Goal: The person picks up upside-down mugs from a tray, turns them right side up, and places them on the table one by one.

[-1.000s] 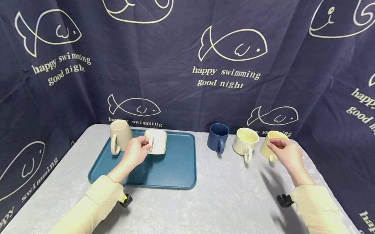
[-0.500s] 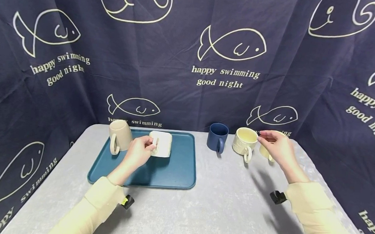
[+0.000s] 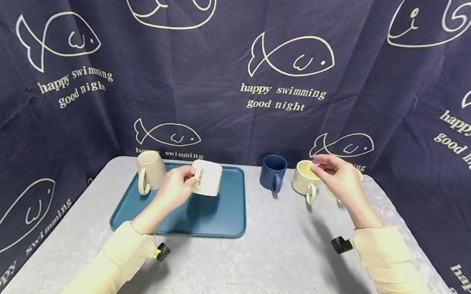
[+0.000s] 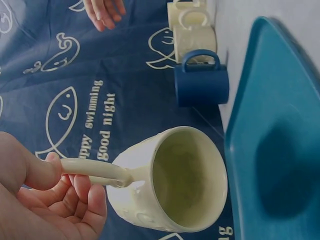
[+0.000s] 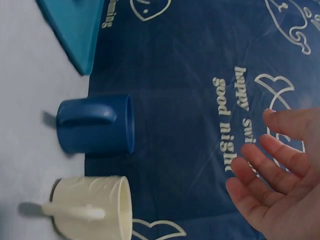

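By its handle, my left hand pinches a cream mug between thumb and fingers. The mug hangs upside down above the blue tray, its base facing up in the head view and its mouth towards the tray in the left wrist view. A shadow falls on the tray below it. My right hand hovers with nothing in it, fingers loosely bent, near an upright pale yellow mug with a raised pattern. Behind that hand, another yellow mug is mostly hidden.
An upside-down beige mug stands at the tray's back left corner, handle towards the front. Right of the tray, a dark blue mug stands upright on the grey table. A dark blue fish-print cloth hangs behind.
My left hand has lifted the cream mug and carried it a little to the right. My right hand has moved left and up, away from the far-right yellow mug.
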### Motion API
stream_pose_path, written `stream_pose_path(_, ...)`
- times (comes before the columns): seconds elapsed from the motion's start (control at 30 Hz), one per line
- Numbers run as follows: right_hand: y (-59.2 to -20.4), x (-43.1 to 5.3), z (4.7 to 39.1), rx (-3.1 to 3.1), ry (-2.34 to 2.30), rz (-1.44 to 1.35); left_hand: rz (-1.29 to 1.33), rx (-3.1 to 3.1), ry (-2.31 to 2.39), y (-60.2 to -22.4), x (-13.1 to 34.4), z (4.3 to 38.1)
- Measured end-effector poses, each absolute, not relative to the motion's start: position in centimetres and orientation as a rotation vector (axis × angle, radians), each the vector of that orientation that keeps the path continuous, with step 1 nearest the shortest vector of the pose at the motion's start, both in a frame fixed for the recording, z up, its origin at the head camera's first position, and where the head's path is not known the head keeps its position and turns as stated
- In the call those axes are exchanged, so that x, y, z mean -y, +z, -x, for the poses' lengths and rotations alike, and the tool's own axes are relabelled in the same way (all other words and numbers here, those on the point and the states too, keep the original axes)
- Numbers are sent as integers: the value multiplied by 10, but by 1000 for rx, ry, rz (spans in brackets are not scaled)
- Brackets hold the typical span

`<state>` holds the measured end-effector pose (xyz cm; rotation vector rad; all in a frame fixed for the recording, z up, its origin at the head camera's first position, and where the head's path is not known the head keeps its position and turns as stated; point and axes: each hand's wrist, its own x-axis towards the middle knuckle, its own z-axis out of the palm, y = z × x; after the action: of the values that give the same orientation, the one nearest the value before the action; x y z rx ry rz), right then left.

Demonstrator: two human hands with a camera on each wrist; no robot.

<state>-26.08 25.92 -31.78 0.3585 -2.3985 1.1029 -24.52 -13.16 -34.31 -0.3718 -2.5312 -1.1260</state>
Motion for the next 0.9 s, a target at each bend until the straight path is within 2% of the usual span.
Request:
stream_pose_path(0.6, -303, -212, 247, 2335, 1129, -577, 438, 2595, -1195, -314, 124, 231)
stream_pose_path(0.9, -287, -180, 219, 2220, 1111, -768, 463, 2624, -1240, -309, 120, 226)
